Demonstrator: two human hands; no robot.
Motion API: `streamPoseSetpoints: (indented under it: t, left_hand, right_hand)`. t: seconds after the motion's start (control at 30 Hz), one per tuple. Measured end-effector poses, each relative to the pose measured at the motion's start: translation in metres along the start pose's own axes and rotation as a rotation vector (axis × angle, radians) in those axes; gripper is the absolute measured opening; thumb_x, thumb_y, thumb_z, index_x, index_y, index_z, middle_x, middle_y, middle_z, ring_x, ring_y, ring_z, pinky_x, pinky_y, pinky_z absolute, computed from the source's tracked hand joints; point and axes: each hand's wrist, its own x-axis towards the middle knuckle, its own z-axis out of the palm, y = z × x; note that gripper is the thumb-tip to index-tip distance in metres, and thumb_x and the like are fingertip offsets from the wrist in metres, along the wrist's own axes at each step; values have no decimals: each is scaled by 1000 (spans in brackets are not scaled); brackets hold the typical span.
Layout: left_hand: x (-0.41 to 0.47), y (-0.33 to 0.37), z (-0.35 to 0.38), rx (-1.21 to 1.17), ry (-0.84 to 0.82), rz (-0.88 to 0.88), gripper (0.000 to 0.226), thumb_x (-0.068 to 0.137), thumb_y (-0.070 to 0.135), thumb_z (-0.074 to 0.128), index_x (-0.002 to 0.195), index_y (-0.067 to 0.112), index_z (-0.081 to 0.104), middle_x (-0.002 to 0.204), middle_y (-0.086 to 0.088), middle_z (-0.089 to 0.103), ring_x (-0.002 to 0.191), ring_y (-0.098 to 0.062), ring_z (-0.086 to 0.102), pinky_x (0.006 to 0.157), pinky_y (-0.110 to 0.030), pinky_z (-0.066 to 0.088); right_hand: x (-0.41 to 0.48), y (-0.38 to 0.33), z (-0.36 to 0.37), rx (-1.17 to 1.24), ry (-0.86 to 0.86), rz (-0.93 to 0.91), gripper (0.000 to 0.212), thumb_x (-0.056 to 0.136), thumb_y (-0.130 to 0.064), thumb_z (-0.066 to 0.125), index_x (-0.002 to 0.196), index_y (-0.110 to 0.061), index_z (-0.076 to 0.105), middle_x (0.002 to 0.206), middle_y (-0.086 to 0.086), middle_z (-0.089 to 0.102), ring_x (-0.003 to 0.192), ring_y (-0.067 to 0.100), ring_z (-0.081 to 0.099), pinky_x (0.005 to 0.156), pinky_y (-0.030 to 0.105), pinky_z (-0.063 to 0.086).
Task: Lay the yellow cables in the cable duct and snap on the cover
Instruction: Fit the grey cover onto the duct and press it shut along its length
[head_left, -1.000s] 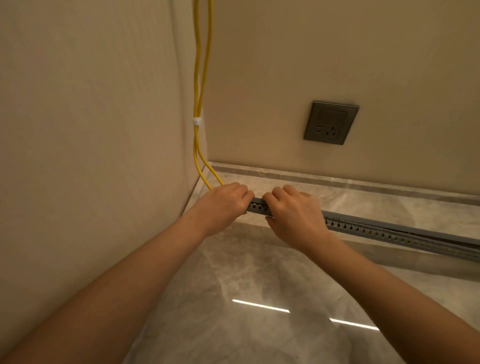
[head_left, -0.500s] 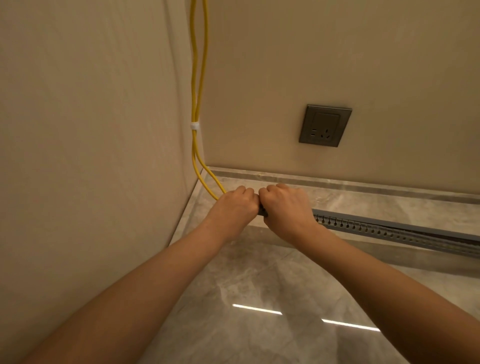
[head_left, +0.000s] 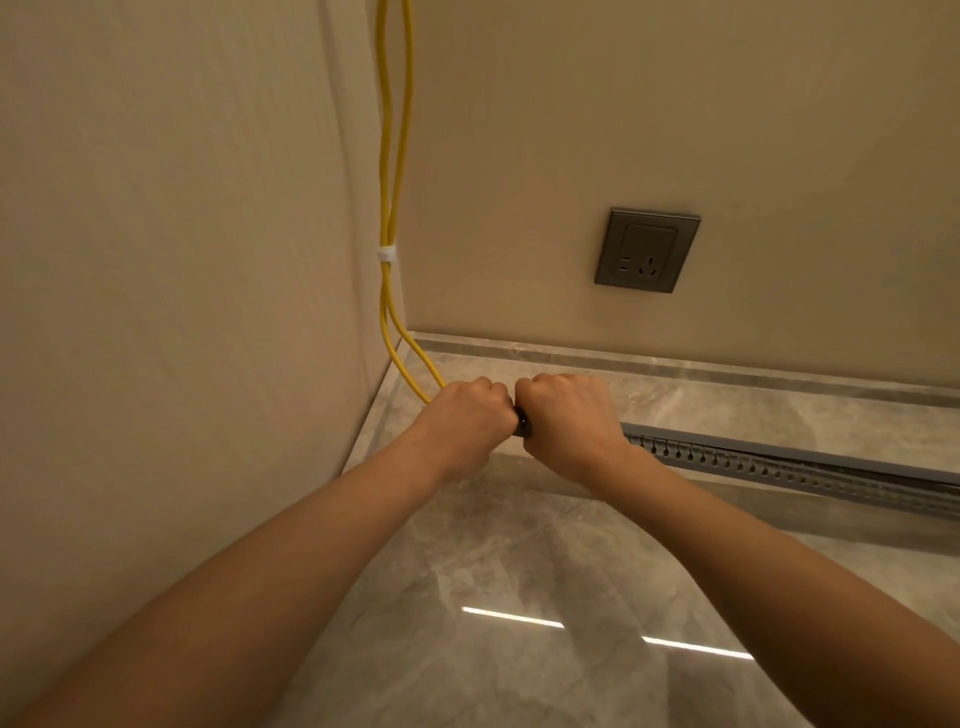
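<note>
1. Two yellow cables (head_left: 390, 171) are seen hanging down the wall corner, bound by a white tie (head_left: 386, 254), and curving toward the near end of a grey cable duct (head_left: 779, 464) on the marble ledge (head_left: 727, 405).
2. Both fists are clenched knuckle to knuckle over that duct end: the left hand (head_left: 467, 415) is closed where the cables arrive, the right hand (head_left: 566, 418) on the duct beside it.
3. Whether the cover is already seated cannot be told.
4. Light, springy behaviour is judged likely of the cables, so they are best pinned low, close to the slotted wall.
5. Stiff, brittle plastic is judged of the duct; pressure is best applied along its rim.
</note>
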Motion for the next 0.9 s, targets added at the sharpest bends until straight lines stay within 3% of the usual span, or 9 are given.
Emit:
streamPoseSetpoints:
  t: [0.17,0.3,0.53,0.7,0.9]
  left_hand:
    - [0,2,1,18,-29,27,23,87,0,45,104,3,59,101,-15,60,91,-27,55,65,-32,35]
    - [-1,4,3,21,-53,49,21,85,0,45,99,4,61,99,-14,61,90,-27,57,64,-31,32]
    - [-2,4,3,-22,-58,78,23,84,-2,45,96,5,63,98,-14,64,89,-29,59,64,-32,33]
    - [-1,-4,7,40,-27,37,18,87,1,45,96,7,59,98,-11,61,89,-25,57,61,-32,34]
    - [-3,-14,16,59,55,11,13,90,10,46,98,9,57,94,-8,60,86,-23,56,57,-31,32]
  right_hand:
    - [0,0,2,5,-41,-32,19,76,-4,54,70,-19,43,66,0,51,57,21,39,53,29,25]
    - [-1,0,5,5,-69,-65,16,75,-5,53,68,-18,46,69,4,58,56,22,40,54,30,27]
    - [0,0,7,-28,-90,-112,20,75,-2,50,66,-19,47,56,-3,43,51,18,38,50,27,24]
    - [-5,5,10,-17,2,-153,9,82,-8,49,82,-14,56,77,4,62,66,25,55,51,29,24]
    - [-15,22,16,35,82,-171,16,88,-20,49,101,-18,58,91,0,62,81,22,57,53,31,38]
